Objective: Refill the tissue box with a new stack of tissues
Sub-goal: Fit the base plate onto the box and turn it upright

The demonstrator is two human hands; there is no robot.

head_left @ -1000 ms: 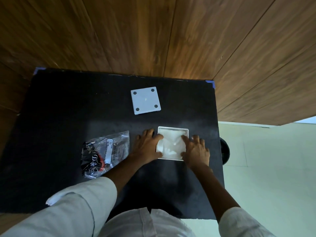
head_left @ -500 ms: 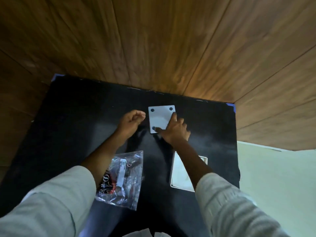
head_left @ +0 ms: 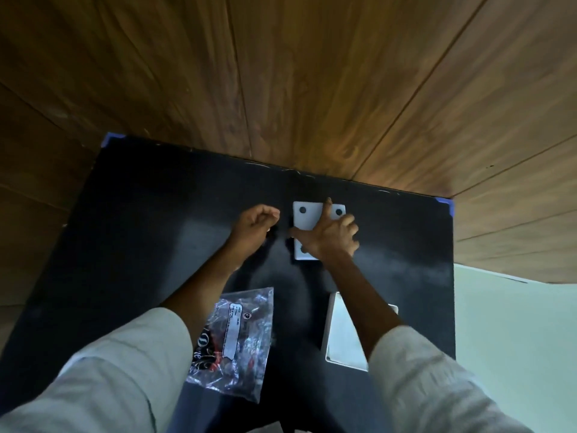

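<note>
A white square bottom plate (head_left: 307, 218) with dark round feet lies near the far edge of the black table (head_left: 150, 232). My right hand (head_left: 327, 237) covers it, thumb at its left edge and fingers spread over its right side. Just left of the plate, not touching it, my left hand (head_left: 254, 225) is curled into a fist with nothing in it. The white tissue box (head_left: 326, 326) lies open near the front right with white tissues (head_left: 343, 337) inside. My right forearm hides part of the box.
A crumpled clear plastic wrapper (head_left: 237, 335) with a white label lies front centre, under my left forearm. A wood-panelled wall rises right behind the table's far edge. The table's right edge drops to a pale floor (head_left: 512, 339).
Both hands left the filled tissue box and reached forward to the plate. My right hand now lies further over the plate. The view has tilted up toward the wall.
</note>
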